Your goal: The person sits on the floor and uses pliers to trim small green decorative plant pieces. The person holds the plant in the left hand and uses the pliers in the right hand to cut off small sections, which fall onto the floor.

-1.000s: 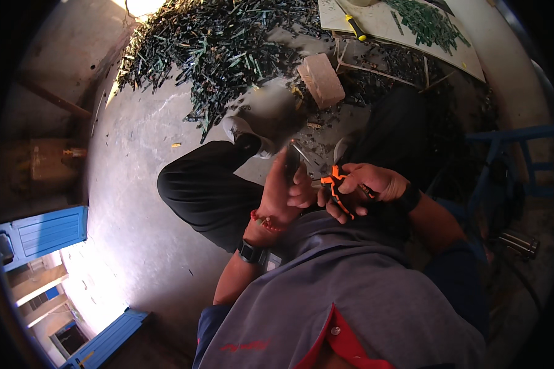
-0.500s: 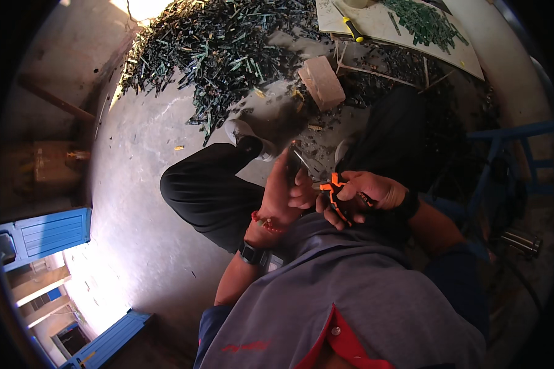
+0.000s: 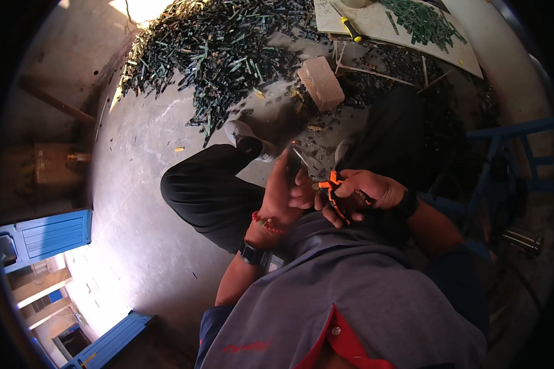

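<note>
My left hand [image 3: 284,189] is closed, its thumb and fingers pinching a thin dark strip [image 3: 295,161] that points up and away from me. The strip's far end has a small coppery glint. Held in front of my body, my right hand [image 3: 369,190] is wrapped around pliers with orange-and-black handles [image 3: 332,192]. The plier head faces my left hand, but its jaws are partly hidden, and I cannot tell whether they touch the strip. A thin shiny edge [image 3: 301,155] shows beside the strip.
A large heap of dark and green strips [image 3: 228,55] covers the floor ahead. A pinkish brick [image 3: 322,84] lies beyond my feet. At the far right, a low board [image 3: 375,24] holds a yellow-and-black screwdriver [image 3: 353,29] and green strips [image 3: 425,24]. A blue frame [image 3: 517,132] stands right.
</note>
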{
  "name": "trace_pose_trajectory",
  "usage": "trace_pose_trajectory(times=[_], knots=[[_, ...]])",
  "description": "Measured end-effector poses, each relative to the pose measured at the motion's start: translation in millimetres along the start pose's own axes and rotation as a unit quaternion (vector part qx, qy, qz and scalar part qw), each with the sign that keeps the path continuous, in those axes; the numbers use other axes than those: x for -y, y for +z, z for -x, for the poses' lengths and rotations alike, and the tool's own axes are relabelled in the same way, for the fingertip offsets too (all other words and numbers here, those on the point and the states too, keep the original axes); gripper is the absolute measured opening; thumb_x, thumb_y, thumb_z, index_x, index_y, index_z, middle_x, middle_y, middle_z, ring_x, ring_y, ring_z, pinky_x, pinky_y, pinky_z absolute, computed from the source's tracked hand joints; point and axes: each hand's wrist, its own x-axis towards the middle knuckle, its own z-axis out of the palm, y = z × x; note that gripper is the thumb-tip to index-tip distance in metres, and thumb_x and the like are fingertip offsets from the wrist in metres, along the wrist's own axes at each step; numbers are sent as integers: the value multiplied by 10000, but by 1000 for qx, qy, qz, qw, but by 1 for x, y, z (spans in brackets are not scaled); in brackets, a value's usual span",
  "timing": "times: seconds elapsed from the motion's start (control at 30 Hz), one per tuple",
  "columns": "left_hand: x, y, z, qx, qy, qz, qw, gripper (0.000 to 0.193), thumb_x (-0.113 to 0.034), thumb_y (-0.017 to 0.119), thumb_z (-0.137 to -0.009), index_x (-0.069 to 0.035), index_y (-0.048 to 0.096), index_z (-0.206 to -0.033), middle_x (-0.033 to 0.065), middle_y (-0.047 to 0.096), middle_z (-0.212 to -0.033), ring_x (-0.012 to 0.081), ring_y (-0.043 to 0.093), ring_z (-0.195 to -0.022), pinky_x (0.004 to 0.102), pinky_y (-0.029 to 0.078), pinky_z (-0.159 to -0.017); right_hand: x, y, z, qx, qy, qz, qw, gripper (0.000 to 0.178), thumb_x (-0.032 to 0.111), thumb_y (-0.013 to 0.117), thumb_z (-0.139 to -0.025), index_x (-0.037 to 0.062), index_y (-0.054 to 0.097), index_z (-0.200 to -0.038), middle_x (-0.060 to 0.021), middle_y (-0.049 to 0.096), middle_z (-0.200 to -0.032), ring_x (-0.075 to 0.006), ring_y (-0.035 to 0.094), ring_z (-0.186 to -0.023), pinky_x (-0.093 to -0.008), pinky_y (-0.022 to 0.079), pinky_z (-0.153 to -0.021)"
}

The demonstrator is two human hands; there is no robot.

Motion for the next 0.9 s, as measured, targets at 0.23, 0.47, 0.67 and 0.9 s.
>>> trace_pose_trajectory(times=[0.23,0.47,0.67,0.9], knots=[[-1,7,-1,-31,13,-23,999,602,-622,313,-985,-124,426,-664,-45,271,-484,92,198,-374,249,169,-373,0,-9,-4,-3,16,-16,1000,331,247,496,-907,8,616,-1101,-134,666,-847,-182,651,-727,-212,396,-480],[0,18,-4,-72,32,-92,993,608,-649,322,-968,-129,405,-665,-31,282,-511,106,218,-406,255,173,-398,4,-16,-2,-24,30,6,999,323,244,483,-937,1,613,-1106,-133,666,-834,-167,642,-682,-209,381,-463],[2,26,-4,-101,48,-113,987,614,-636,287,-982,-126,393,-656,-34,264,-496,105,196,-398,255,171,-395,4,-22,-2,-28,34,7,999,345,314,482,-983,2,616,-1039,-107,651,-787,-152,630,-646,-198,345,-424],[8,24,0,-145,44,-105,983,608,-639,288,-980,-136,380,-651,-43,250,-481,97,185,-381,255,175,-379,9,-19,-8,-75,13,210,975,316,318,545,-982,9,604,-950,-55,633,-741,-120,610,-614,-226,407,-473]])
